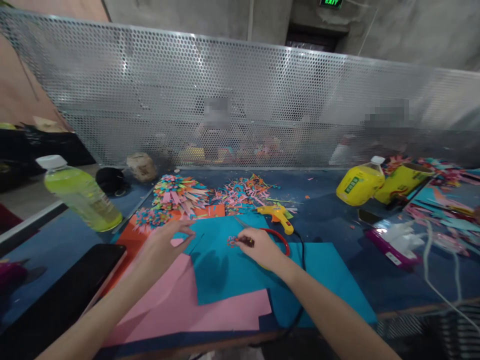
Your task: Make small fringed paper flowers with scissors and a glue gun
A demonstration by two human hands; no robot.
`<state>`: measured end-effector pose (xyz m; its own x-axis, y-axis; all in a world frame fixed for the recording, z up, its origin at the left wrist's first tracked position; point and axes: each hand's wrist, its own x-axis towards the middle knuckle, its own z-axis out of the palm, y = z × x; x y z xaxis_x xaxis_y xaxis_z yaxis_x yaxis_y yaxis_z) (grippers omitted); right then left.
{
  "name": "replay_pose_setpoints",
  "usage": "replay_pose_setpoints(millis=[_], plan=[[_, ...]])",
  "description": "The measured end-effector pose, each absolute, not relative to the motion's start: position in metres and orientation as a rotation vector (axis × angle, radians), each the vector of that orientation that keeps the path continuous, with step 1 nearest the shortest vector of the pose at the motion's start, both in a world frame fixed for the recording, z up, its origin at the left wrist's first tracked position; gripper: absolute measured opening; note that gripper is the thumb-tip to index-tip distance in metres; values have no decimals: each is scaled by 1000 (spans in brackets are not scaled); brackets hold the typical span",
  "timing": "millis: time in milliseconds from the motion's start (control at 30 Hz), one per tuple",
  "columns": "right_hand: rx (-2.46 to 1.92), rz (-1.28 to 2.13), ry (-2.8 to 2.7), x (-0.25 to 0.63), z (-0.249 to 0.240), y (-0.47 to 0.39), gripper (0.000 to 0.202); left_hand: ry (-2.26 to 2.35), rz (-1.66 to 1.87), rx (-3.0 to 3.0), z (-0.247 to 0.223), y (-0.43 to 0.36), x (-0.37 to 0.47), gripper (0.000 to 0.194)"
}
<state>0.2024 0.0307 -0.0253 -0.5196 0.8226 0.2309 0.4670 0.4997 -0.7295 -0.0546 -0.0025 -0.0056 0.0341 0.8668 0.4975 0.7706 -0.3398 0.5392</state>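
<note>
My right hand [264, 248] is closed over the blue paper, its fingertips pinching a small curled pink-and-blue paper piece [231, 241]. A dark brown patch shows at those fingertips; I cannot make out what it is. Red-handled scissors [287, 245] lie partly under this hand. To the left, my left hand [165, 242] hovers with thumb and forefinger apart, and nothing clear shows between them. A thin dark line beside its fingertips may be a shadow. Below both hands are blue paper sheets [213, 280] and a pink sheet [168, 305]. Behind the scissors rests a yellow glue gun [278, 216].
Fringed paper balls [180, 192] and a heap of paper strips [243, 195] sit behind the sheets. A green drink bottle [80, 195] and black phone [75, 285] are at left. Yellow bottle [360, 182] and purple tissue pack [393, 245] stand right. A perforated metal screen [150, 100] closes the back.
</note>
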Motion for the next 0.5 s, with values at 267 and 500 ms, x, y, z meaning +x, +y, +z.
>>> replay_pose_setpoints(millis=[267,500], plan=[[-709,481,-2580,205,-28,28,19,1744,858,2291,-27,-4,-62,26],[-671,449,-2675,207,-24,25,24,1621,553,2437,-37,4,-8,44]])
